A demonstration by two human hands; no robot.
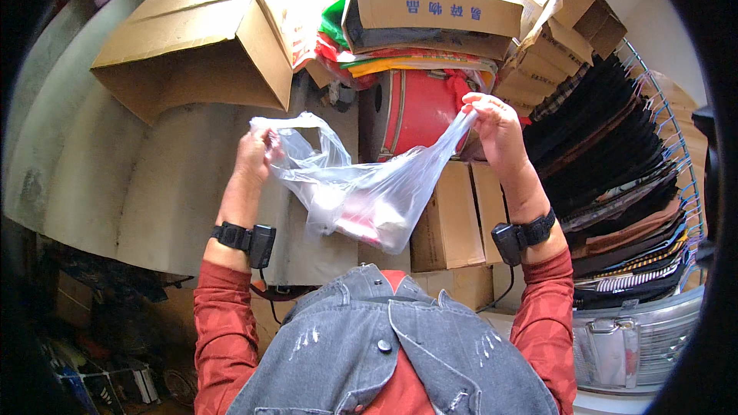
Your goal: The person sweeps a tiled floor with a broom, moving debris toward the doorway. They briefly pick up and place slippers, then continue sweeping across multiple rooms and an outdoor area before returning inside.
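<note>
A translucent white plastic bag [361, 196] hangs stretched between my two hands in front of my chest. My left hand [256, 150] is closed round one of its handles. On the other side my right hand [492, 119] pinches the opposite handle, drawn up higher than the left. Through the film something pink and white [369, 219] shows at the bottom of the bag; its kind cannot be made out. Behind the bag lies a red drum [415, 111] with a pale rim.
An open cardboard box [192, 54] lies at the upper left, another box [434, 11] at the far middle. Taped cartons [457, 219] sit below the drum. Clothes [615, 154] hang densely on a rack at right, above a clear storage bin [638, 346].
</note>
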